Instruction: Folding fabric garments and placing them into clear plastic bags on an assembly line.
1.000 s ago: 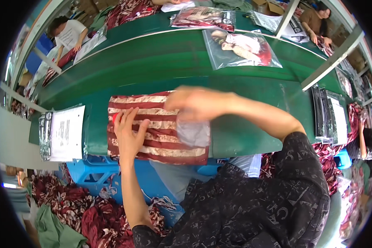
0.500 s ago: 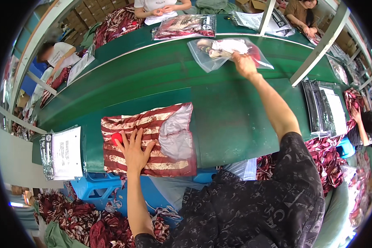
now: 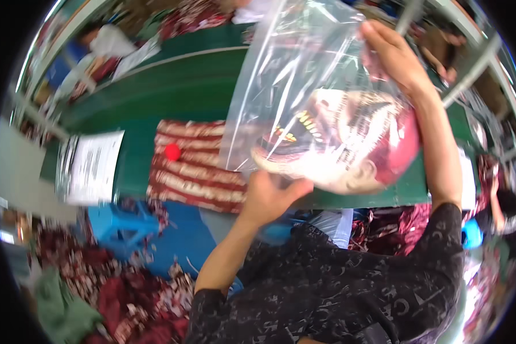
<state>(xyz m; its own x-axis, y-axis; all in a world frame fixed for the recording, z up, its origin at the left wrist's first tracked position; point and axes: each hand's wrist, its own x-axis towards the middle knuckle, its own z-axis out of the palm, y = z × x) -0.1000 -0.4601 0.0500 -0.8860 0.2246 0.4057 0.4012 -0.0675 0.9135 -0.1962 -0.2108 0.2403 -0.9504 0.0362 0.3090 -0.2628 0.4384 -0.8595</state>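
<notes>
My right hand (image 3: 397, 57) pinches the upper right edge of a clear plastic bag (image 3: 258, 109), lifted above the green table. Inside the bag lies a pale rubber mask (image 3: 332, 172) with bared teeth, an ear and a red area at its right side. Just below the bag's lower left part is my left hand (image 3: 272, 198), its thumb stretched out and apart from the fingers; the fingertips are partly hidden at the bag. On the table to its left rests a folded red-and-cream striped garment (image 3: 198, 183) with a red ball (image 3: 172, 152) on it; the bag covers its right end.
Packets with white sheets (image 3: 92, 166) stand at the table's left end. A blue stool (image 3: 120, 221) is under the front edge, beside heaps of dark red patterned cloth (image 3: 126, 298). Across the green belt (image 3: 155, 97) other people work, and metal posts rise at the right.
My right hand has brought the bagged mask from the far side of the belt up close to me. My left hand has left the striped garment and moved right, to the bag's lower edge.
</notes>
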